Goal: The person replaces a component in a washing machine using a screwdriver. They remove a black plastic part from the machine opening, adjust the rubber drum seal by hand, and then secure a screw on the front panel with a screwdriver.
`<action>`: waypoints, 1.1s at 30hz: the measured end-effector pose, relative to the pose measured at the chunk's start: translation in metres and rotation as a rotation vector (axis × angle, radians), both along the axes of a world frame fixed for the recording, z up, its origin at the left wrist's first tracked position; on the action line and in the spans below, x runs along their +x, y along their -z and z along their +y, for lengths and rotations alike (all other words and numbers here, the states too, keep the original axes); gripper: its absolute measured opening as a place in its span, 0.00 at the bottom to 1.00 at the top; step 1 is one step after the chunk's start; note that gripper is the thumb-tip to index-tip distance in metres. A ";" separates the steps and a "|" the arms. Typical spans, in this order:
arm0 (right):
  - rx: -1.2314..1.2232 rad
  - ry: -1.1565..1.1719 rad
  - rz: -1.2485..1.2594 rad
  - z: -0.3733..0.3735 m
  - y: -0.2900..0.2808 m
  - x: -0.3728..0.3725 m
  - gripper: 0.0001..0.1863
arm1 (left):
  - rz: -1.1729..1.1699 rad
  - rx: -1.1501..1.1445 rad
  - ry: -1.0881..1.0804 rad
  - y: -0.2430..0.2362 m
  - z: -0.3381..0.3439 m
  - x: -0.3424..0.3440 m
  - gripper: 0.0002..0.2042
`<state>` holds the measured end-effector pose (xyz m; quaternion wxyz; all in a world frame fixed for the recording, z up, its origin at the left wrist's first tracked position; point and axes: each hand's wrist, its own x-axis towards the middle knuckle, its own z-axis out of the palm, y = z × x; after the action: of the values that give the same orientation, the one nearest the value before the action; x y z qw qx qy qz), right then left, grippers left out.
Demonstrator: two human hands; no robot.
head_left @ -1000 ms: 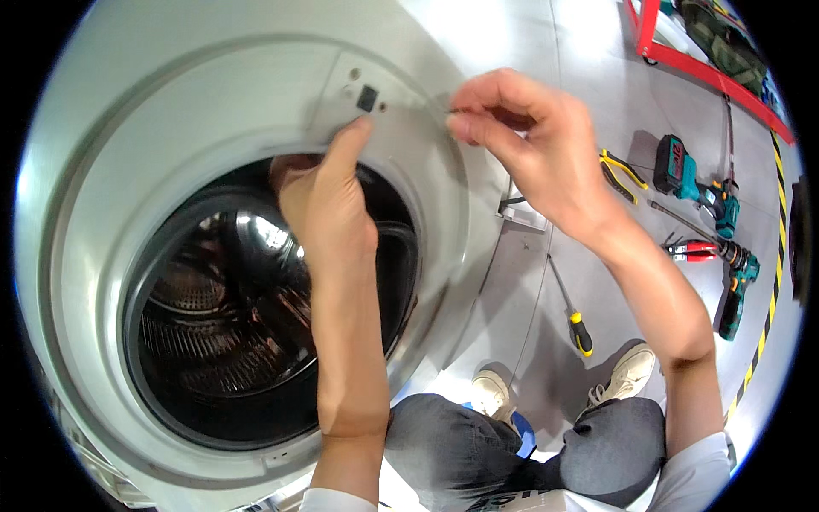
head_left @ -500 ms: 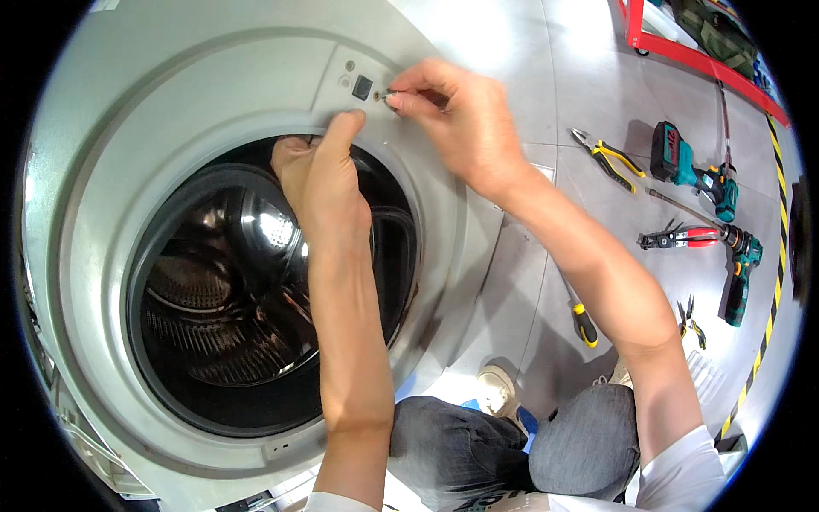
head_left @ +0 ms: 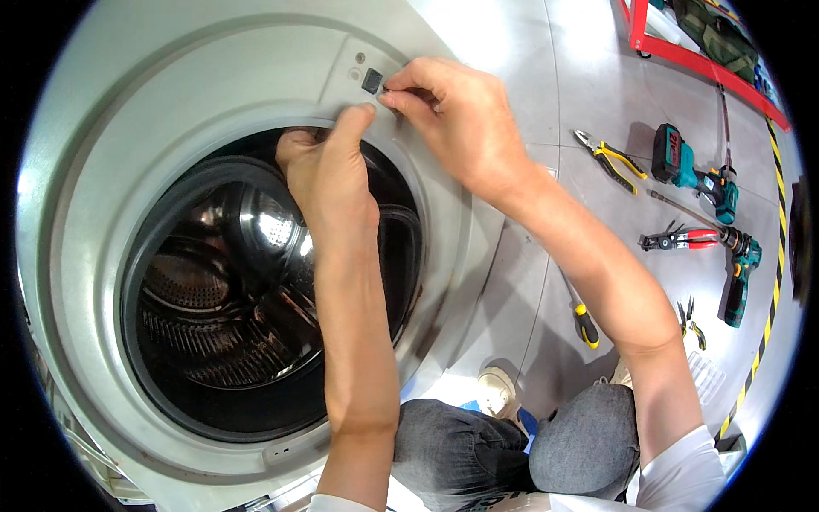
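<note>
A pale washing machine front panel (head_left: pixel 102 205) surrounds a round door opening with a dark rubber seal (head_left: pixel 141 282) and a steel drum (head_left: pixel 192 273) inside. My left hand (head_left: pixel 333 183) grips the opening's upper right edge, thumb on the panel's face, fingertips curled inside and partly hidden. Just above that thumb is a small dark square latch slot (head_left: pixel 371 81) between fixing holes. My right hand (head_left: pixel 452 128) is pinched at the slot's right side, thumb and forefinger on a tiny piece that is too small and covered to name.
On the grey tiled floor (head_left: pixel 537 119) at right lie yellow pliers (head_left: pixel 625 168), two teal power tools (head_left: pixel 670 154) (head_left: pixel 740 282) with long bits, a red-handled tool (head_left: pixel 701 239), a screwdriver (head_left: pixel 585 324) and small pliers (head_left: pixel 698 334). A red wheeled frame (head_left: pixel 682 60) stands top right, near striped tape (head_left: pixel 770 290). My knees (head_left: pixel 580 435) are below.
My right hand has moved left from beyond the panel's right part to beside the latch slot, still pinching. My left hand keeps its grip, its thumb a little higher in view.
</note>
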<state>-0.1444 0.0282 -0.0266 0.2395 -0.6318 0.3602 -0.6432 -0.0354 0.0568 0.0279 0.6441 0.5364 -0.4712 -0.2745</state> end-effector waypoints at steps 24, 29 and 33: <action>-0.147 0.253 0.184 0.000 0.007 0.012 0.06 | 0.004 -0.026 0.056 -0.001 0.000 0.000 0.11; -0.209 0.268 0.251 -0.001 0.011 0.011 0.06 | 0.022 -0.048 0.042 0.000 0.000 -0.002 0.13; -0.214 0.255 0.289 -0.005 0.011 0.010 0.06 | 0.017 -0.036 0.045 0.000 0.000 -0.002 0.12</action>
<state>-0.1342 0.0233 -0.0376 0.0334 -0.6885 0.3975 -0.6057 -0.0371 0.0565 0.0283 0.6515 0.5115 -0.4824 -0.2849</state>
